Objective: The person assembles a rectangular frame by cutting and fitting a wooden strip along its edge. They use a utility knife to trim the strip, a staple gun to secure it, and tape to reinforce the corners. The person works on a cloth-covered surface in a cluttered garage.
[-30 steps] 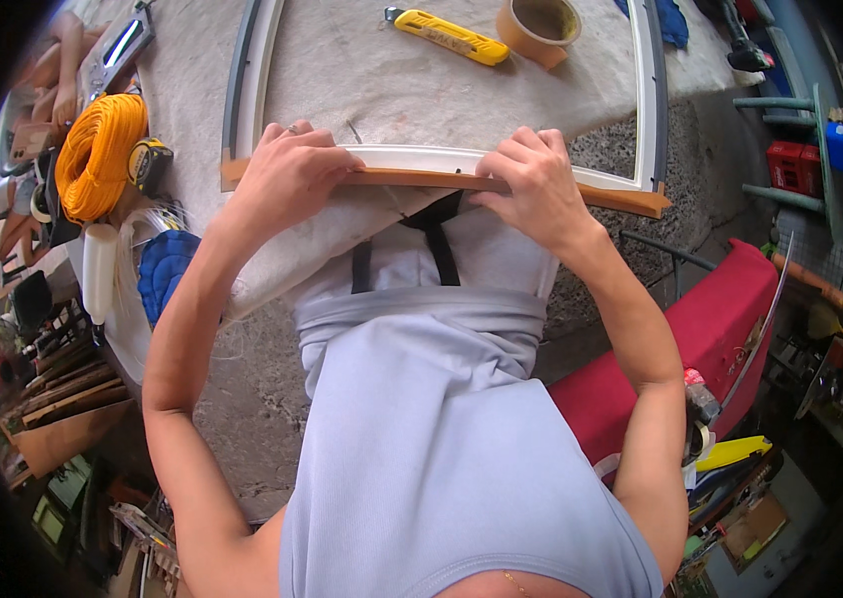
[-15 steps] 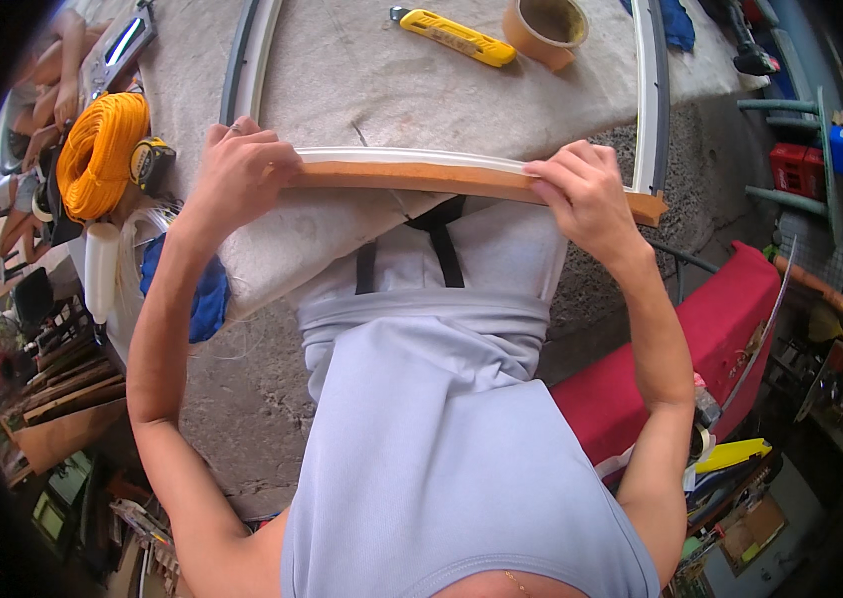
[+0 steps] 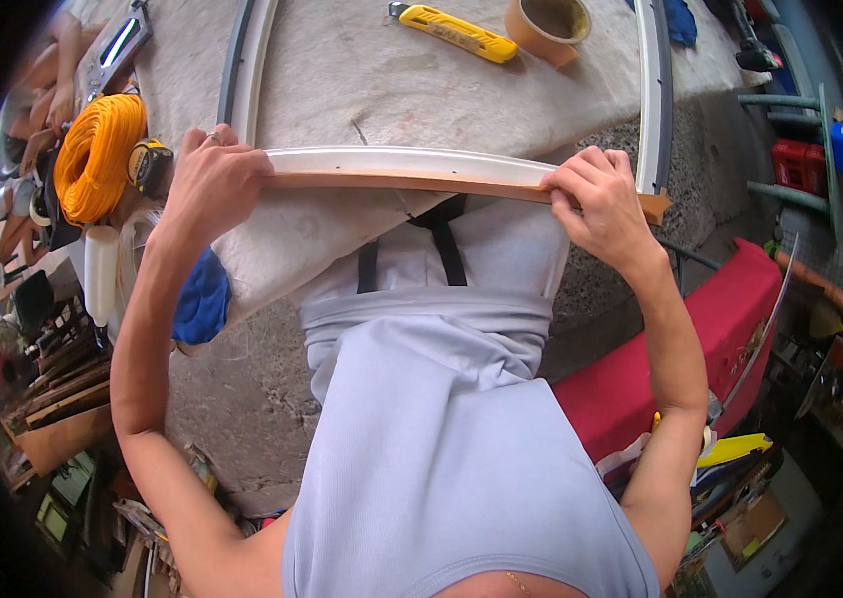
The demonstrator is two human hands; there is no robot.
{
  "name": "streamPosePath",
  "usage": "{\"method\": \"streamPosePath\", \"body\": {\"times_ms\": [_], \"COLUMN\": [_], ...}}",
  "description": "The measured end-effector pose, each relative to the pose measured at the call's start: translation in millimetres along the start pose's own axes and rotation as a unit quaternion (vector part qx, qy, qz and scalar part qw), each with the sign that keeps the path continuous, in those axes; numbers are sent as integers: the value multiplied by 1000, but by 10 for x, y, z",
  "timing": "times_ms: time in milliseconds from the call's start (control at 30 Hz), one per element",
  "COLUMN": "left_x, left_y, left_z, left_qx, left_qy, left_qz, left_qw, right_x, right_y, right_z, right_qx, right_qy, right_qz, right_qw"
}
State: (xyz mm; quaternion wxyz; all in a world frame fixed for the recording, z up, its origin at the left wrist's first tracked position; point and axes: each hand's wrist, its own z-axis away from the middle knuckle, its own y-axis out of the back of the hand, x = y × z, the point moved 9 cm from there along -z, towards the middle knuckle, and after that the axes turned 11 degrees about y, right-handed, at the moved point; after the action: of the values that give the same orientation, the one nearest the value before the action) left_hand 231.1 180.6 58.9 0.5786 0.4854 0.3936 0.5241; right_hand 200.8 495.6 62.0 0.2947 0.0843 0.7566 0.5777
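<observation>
Head view, left hand: the left hand (image 3: 210, 184) is closed around the left end of the white frame rail (image 3: 411, 161), fingers wrapped over the top.
Head view, right hand: the right hand (image 3: 603, 207) is clamped shut on the rail's right end, thumb below, fingers on top.
Rail position: it is held level along the near edge of the worktable (image 3: 361, 80), tight against the wooden strip (image 3: 421, 183) under it (likely so the two stay flush; a judgement only).
Frame sides: two more white rails (image 3: 653, 90) are seen running away across the table, one from each end.
Loose tools: a yellow utility knife (image 3: 453, 32) and a roll of brown tape (image 3: 546, 25) are left at the far side, well apart from both hands.
Left clutter: an orange cord coil (image 3: 94, 154) and a tape measure (image 3: 150, 165) are kept just beside the left wrist.
Containers: a red crate (image 3: 800, 164) is spotted on the floor at right; its contents cannot be made out.
</observation>
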Motion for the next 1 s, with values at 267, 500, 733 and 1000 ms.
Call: {"method": "streamPosePath", "body": {"times_ms": [267,500,733,1000], "left_x": [-108,-286,-162,985], "left_y": [46,-13,89,139], "left_z": [67,192,333,-233], "left_qx": [49,75,71,20], "left_qy": [-40,-39,-7,-88], "left_qz": [2,-7,-151,167], "left_qw": [998,996,986,982], "right_x": [40,153,306,1150], "right_y": [26,93,293,336], "right_z": [93,286,449,1792], "right_qx": [-2,-6,-18,106], "right_qy": [-25,-41,-99,-454], "right_qz": [51,40,82,-191], "right_qw": [998,998,992,864]}}
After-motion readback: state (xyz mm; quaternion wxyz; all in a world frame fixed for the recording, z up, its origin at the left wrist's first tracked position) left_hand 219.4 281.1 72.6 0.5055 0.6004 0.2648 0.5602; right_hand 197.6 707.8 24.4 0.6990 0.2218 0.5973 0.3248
